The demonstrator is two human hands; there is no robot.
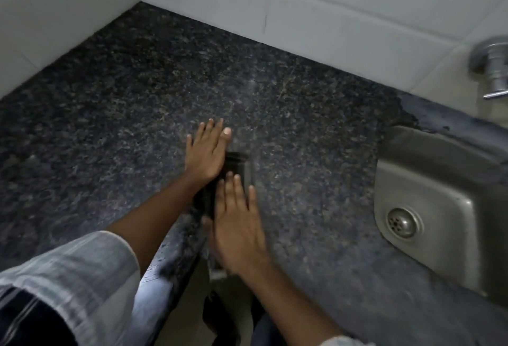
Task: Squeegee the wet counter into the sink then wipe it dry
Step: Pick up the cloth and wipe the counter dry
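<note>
A dark speckled granite counter [137, 115] fills the view. Near its front edge lies a dark squeegee [233, 170] with a grey blade strip along its right side, pointing away from me. My left hand [204, 153] lies flat over its far left part, fingers stretched out. My right hand [237, 227] presses flat on its near part, fingers straight and blurred by motion. Most of the tool is hidden under both palms. The steel sink [428, 170] with its round drain [402, 222] is set into the counter to the right.
White tiled walls [330, 10] close off the counter at the back and left, meeting in a corner. A chrome tap [492, 68] juts from the wall above the sink. The counter's front edge [170, 260] carries water drops, with floor below.
</note>
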